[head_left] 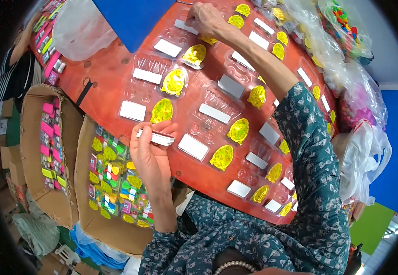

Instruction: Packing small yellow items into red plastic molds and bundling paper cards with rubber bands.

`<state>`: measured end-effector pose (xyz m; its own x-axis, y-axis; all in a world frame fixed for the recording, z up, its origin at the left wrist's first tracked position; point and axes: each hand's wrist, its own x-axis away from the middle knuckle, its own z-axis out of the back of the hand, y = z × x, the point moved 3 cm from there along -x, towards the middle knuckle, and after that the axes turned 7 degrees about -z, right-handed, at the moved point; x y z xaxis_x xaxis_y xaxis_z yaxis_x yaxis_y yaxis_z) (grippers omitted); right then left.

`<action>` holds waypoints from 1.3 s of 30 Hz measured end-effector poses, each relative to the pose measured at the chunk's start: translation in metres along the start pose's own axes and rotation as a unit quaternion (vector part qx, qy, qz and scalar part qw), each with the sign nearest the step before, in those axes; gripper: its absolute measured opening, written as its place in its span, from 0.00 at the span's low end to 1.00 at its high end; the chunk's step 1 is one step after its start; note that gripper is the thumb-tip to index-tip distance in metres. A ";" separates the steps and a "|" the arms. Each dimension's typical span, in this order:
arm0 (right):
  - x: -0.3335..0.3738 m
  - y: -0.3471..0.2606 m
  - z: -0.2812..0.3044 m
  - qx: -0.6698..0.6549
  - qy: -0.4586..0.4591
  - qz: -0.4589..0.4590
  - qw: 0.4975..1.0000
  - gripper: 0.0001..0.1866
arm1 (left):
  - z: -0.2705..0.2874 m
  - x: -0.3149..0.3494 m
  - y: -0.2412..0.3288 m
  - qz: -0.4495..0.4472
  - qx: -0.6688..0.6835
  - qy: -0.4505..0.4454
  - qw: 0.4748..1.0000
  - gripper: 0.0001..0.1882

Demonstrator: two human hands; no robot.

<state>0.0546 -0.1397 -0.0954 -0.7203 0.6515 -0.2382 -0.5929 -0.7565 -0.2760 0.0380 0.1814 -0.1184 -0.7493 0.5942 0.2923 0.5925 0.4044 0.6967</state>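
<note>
My left hand (150, 153) is closed around a small stack of white cards (156, 137) at the table's near edge, thumb on top. Far across the red table, my right hand (206, 20) reaches down to a clear plastic tray, its fingers curled together beside a white card (186, 26). Anything in those fingertips is hidden. Rows of clear moulded trays (206, 94) cover the table (102, 96). Many hold white rectangular pieces (193, 146) and a shiny yellow egg-shaped piece (222, 157). Another yellow piece (162, 111) lies just beyond my left hand.
Two cardboard boxes (112, 236) at the left hold packed colourful sets. A blue panel (132, 18) overhangs the far edge. Plastic bags of small parts (352, 91) line the right side. Another person's arm (22, 41) shows at far left, near pink items.
</note>
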 end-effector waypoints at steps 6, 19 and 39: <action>0.005 -0.004 -0.010 -0.042 0.055 0.060 0.996 0.09 | 0.001 -0.002 0.003 -0.010 -0.003 -0.006 1.000 0.09; 0.022 -0.005 -0.010 0.031 0.087 0.120 0.988 0.06 | -0.013 0.002 0.007 -0.011 0.014 -0.036 0.999 0.14; 0.137 -0.106 0.059 -0.331 -0.305 0.172 0.876 0.08 | -0.035 -0.001 0.010 -0.054 0.007 -0.001 0.999 0.14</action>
<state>-0.0023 0.0262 -0.0433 -0.9936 0.0863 0.0733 -0.1096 -0.5708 -0.8137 0.0341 0.1602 -0.0886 -0.8087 0.5474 0.2152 0.5123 0.4757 0.7150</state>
